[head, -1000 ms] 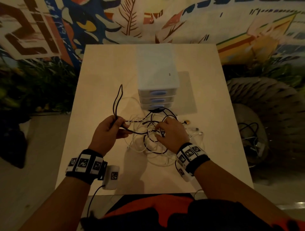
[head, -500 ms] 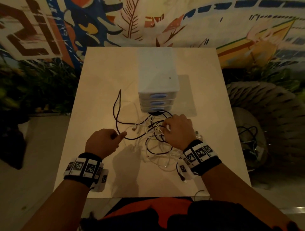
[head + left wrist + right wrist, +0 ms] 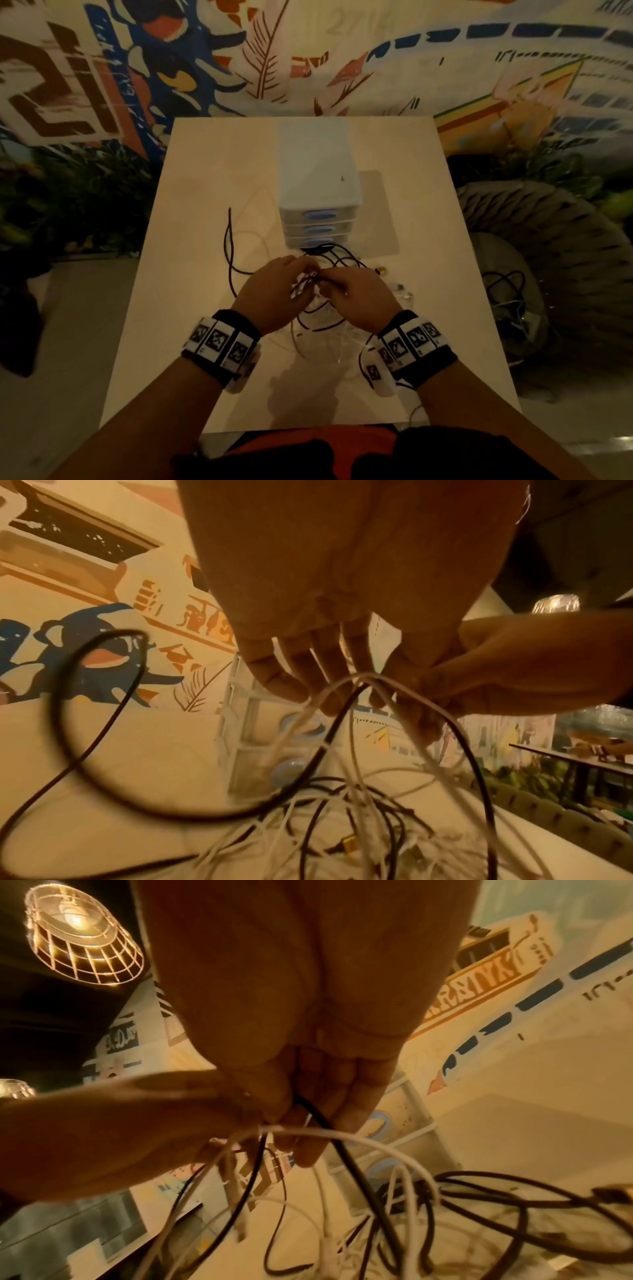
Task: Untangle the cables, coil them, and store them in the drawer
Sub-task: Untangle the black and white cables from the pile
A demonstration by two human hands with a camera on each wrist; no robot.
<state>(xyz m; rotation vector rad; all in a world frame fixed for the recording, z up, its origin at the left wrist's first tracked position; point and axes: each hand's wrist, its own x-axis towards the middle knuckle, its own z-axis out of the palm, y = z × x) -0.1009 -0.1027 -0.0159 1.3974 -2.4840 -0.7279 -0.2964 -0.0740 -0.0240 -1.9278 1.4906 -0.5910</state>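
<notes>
1. The left hand point(image 3: 274, 294) and the right hand point(image 3: 356, 298) met fingertip to fingertip above the middle of the tangle. Both had fingers curled in a pinch on strands raised off the pale wooden counter point(image 3: 191, 240).
2. In the left wrist view the left hand's fingers point(image 3: 284, 674) closed round the crown of a bundle where thin white cables point(image 3: 352, 750) and a thin black cable point(image 3: 103, 718) crossed. The strands hung straight down from that point to the heap below.
3. The right hand's fingers point(image 3: 318, 1123) pinched a black strand, with a white one arching just under them — the knot lay between the two hands, equally near each.
4. The black cable's free run left the knot to the left, then ran away from the person as a long narrow loop point(image 3: 228, 246) lying on the counter. My judgement: that loose end lay on the left hand's side, so pulling it clear would fall to that hand.
5. Both wrists were held level, palms down, forearms converging from the near edge.
6. The small white plastic three-drawer unit with blue handles point(image 3: 318, 192) stood just beyond the heap, drawers all closed — no cable was coiled yet.
</notes>
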